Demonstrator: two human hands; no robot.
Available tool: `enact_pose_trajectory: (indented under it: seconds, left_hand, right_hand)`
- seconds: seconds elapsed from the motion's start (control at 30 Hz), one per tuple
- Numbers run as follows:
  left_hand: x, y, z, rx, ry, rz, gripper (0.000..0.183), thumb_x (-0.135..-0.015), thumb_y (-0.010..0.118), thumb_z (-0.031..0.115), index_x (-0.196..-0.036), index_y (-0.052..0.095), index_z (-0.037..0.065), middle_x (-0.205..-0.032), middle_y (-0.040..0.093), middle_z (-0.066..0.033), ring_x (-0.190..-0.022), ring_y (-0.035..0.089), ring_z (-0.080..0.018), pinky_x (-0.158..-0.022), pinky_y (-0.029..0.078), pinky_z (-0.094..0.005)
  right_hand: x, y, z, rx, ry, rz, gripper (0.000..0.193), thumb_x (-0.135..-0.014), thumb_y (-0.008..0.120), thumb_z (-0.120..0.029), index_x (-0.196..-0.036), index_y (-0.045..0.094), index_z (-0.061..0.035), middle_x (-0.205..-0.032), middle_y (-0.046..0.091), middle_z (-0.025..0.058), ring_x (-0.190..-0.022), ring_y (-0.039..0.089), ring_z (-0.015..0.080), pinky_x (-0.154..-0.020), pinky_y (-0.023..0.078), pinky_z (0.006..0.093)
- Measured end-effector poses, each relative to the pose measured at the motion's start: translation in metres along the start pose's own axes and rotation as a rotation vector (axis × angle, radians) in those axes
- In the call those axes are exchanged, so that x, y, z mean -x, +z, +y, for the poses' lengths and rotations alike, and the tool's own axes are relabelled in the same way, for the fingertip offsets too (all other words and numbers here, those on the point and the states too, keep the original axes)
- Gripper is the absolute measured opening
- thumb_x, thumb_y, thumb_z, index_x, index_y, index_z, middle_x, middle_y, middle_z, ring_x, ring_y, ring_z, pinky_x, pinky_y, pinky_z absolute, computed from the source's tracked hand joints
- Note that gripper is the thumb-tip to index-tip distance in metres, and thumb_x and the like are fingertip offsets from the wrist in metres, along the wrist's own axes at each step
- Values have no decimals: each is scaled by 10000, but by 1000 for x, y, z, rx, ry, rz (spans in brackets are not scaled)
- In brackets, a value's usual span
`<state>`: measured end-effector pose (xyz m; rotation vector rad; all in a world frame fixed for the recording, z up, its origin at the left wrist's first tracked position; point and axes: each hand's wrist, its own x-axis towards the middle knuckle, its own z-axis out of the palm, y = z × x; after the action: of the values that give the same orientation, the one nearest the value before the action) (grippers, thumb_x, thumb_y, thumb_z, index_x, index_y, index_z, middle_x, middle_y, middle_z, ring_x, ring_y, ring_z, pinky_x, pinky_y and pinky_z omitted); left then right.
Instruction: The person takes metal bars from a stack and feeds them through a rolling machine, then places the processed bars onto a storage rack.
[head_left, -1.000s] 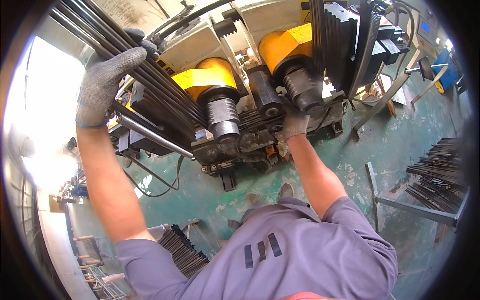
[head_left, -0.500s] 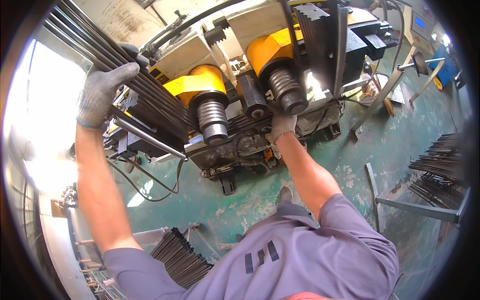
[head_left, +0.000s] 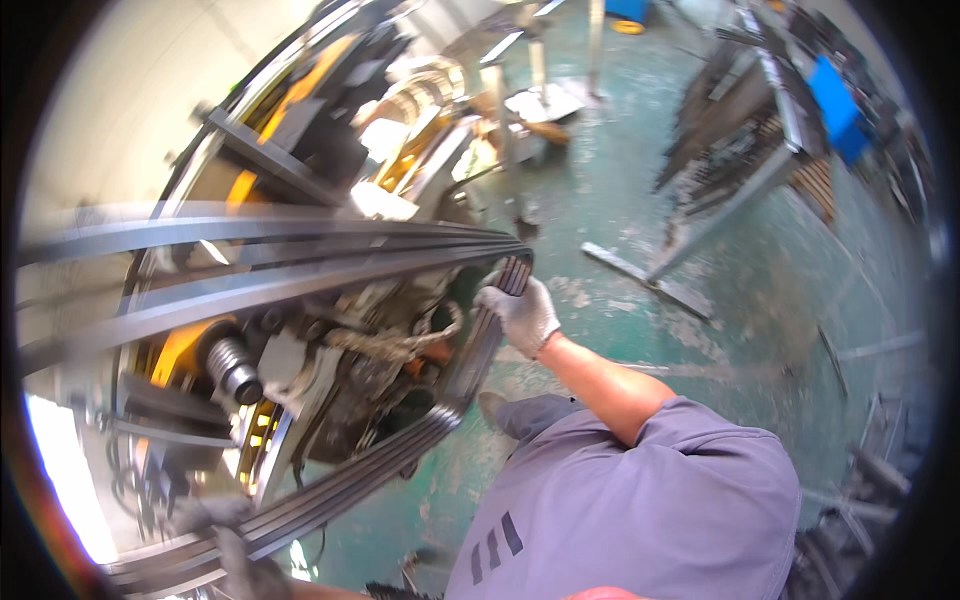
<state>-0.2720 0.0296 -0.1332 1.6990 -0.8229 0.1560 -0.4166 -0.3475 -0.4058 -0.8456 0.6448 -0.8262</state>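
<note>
A bundle of dark metal bars (head_left: pixel 470 370), bent into a U shape, stretches across the left half of the head view. My right hand (head_left: pixel 524 318), in a pale knit glove, wraps round the bundle at its upper bend. Toward the lower left, my left hand (head_left: pixel 228 545) in a grey glove grips the lower leg of the bars; motion smears its fingers. The upper leg runs left, its bars slightly fanned apart. Behind the bundle stands the machine, with a yellow arm (head_left: pixel 185 350) and a ribbed metal roller (head_left: pixel 232 368).
On the green floor to the right, a metal rack (head_left: pixel 725 215) holds dark bars, with a blue box (head_left: pixel 838 110) beside it. A pale pan (head_left: pixel 548 100) lies beyond the machine's end. More metal frames (head_left: pixel 875 470) stand at the lower right.
The bars have come away from the machine's rollers and now lie in front of it, their bends showing. My left hand has dropped to the lower left. The view has swung right.
</note>
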Motion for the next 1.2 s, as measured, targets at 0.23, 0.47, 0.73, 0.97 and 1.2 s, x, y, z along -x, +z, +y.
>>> enact_pose_trajectory:
  seconds: [0.23, 0.47, 0.73, 0.97, 1.2]
  left_hand:
    - [108, 190, -35, 803, -600, 116, 383, -858, 653, 83, -1232, 598, 24, -1047, 654, -139, -1024, 648, -303, -999, 523, -454]
    - [225, 396, -24, 1318, -1148, -289, 485, -843, 606, 29, -1326, 612, -17, -1266, 666, -180, -1287, 586, -384, -1200, 401, -551]
    - [238, 607, 21, 1012, -1258, -750, 367, -956, 576, -24, -1317, 606, -84, -1222, 709, -262, -1110, 713, -365, -1028, 573, -497]
    - [193, 678, 76, 589, -894, -641, 367, -920, 614, -42, -1284, 606, -86, -1129, 727, -211, -1024, 732, -310, -959, 611, -422]
    - [234, 625, 22, 378, -995, -345, 290, -903, 673, 2, -1180, 687, -81, -1010, 761, -146, -911, 739, -214, -862, 614, -339]
  right_hand:
    - [48, -246, -198, 559, -462, 568, 49, -1006, 693, -63, -1036, 675, -29, -842, 663, -3, -736, 604, 98, -662, 509, 291]
    - [38, -423, -404, 1196, -633, 876, 274, -946, 772, -195, -1177, 724, -55, -970, 767, 170, -860, 741, 266, -805, 556, 377]
    - [-114, -615, -541, 1701, -356, 1105, 395, -1035, 620, -333, -1397, 573, -182, -1168, 729, 263, -1097, 690, 490, -925, 533, 582]
    - [-258, -720, -580, 2011, -544, 1122, 243, -1065, 401, -220, -1077, 600, -80, -950, 739, 198, -892, 748, 429, -752, 615, 566]
    - [-267, -661, -628, 2077, -661, 1030, 397, -1050, 426, -280, -927, 757, -98, -986, 747, 212, -939, 734, 427, -763, 570, 565]
